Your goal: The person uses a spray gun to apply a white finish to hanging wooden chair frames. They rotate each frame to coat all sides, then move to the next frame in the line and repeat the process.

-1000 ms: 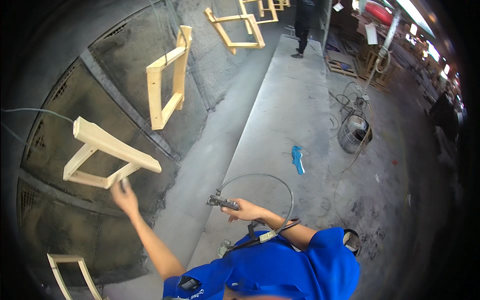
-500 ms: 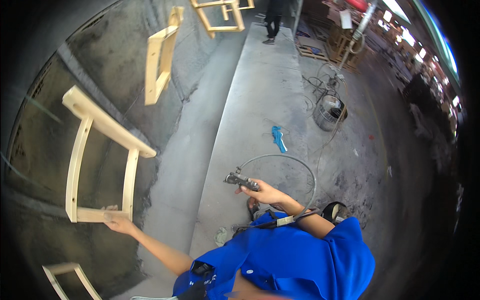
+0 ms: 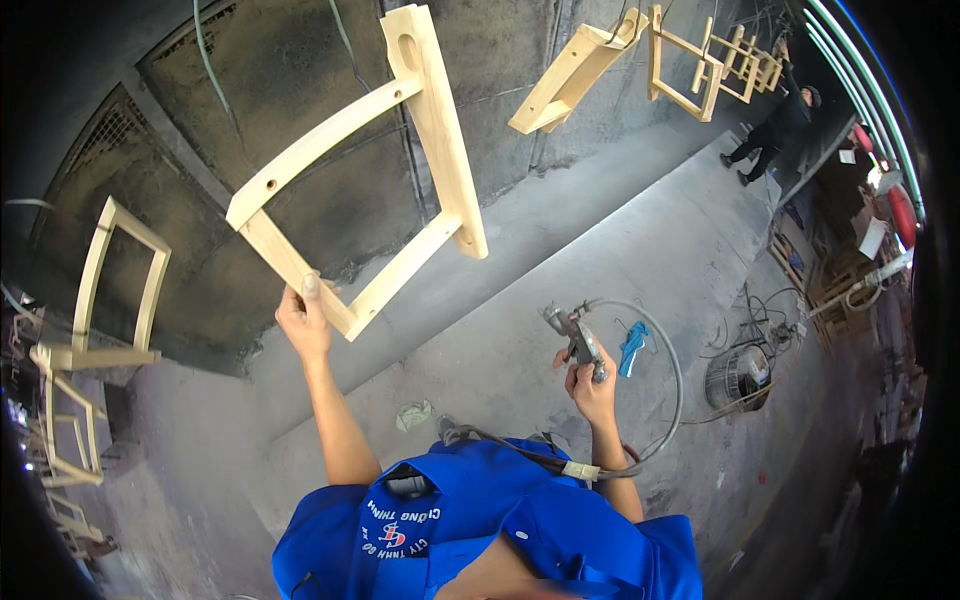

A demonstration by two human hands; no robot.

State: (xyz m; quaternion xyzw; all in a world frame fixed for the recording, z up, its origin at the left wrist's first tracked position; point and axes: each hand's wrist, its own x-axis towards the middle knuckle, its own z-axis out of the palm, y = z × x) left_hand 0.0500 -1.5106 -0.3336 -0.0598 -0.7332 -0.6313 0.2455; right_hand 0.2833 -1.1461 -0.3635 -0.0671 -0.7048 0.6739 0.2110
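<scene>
A pale, unfinished wooden frame (image 3: 440,130) hangs tilted at the upper left, with rounded slots and drilled holes in its parts. My left hand (image 3: 303,318) is closed round its lower rail, thumb on the near face. A dark metal spray gun (image 3: 577,335) is gripped in my right hand (image 3: 592,385), apart from the frame and pointing up and to the left. From the gun a grey hose (image 3: 680,385) loops right and back toward my forearm. No spray shows at the nozzle.
More wooden frames hang at the left (image 3: 150,290) and along the stained wall toward the far right. A person in dark clothes (image 3: 775,130) stands at the far right. A blue cloth (image 3: 632,348), a bucket (image 3: 738,378) and tangled hoses lie on the floor.
The view has swung left, so the frame now stands nearer the middle and the far person shows farther right. My left hand stays on the frame's rail; my right keeps the spray gun.
</scene>
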